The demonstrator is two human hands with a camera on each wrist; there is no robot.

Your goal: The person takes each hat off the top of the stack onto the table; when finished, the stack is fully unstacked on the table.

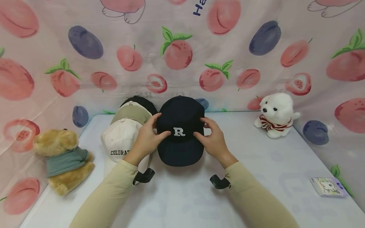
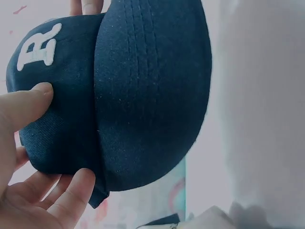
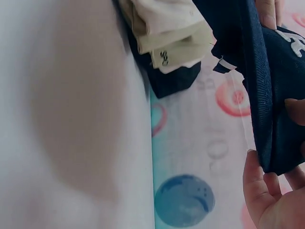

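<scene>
Navy cap in two-handed grip
Head view: pinched at opposite sides by left hand and right hand, right of stacked caps. Left wrist view: gripped between thumb near white R and curled fingers at side. Right wrist view: pinched near brim, raised above white table.

Cap stack (left) and dog flank one cap.
</scene>
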